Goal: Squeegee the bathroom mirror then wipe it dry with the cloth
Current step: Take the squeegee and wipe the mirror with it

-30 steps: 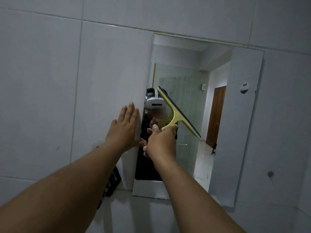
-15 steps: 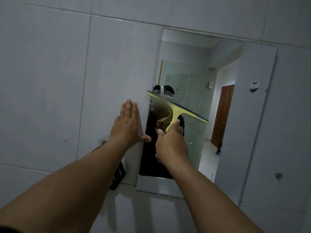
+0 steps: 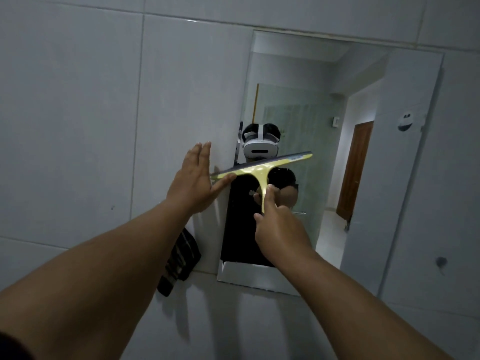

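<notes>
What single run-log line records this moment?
phase: squeegeeing | right hand: grips squeegee on mirror | left hand: flat on wall | cloth: hanging unused

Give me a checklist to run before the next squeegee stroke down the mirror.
1. Right hand grips the squeegee handle: ok.
2. Blade lies roughly level across the mirror: ok, slightly tilted.
3. Blade pressed flat on the glass: cannot tell.
4. Left hand clear of the blade's path: not ok, its thumb sits at the blade's left end.
5. Blade starts at the mirror's top: not ok, it sits about mid-height.
6. Dark cloth at hand for drying: ok, hanging left of the mirror's lower corner.
</notes>
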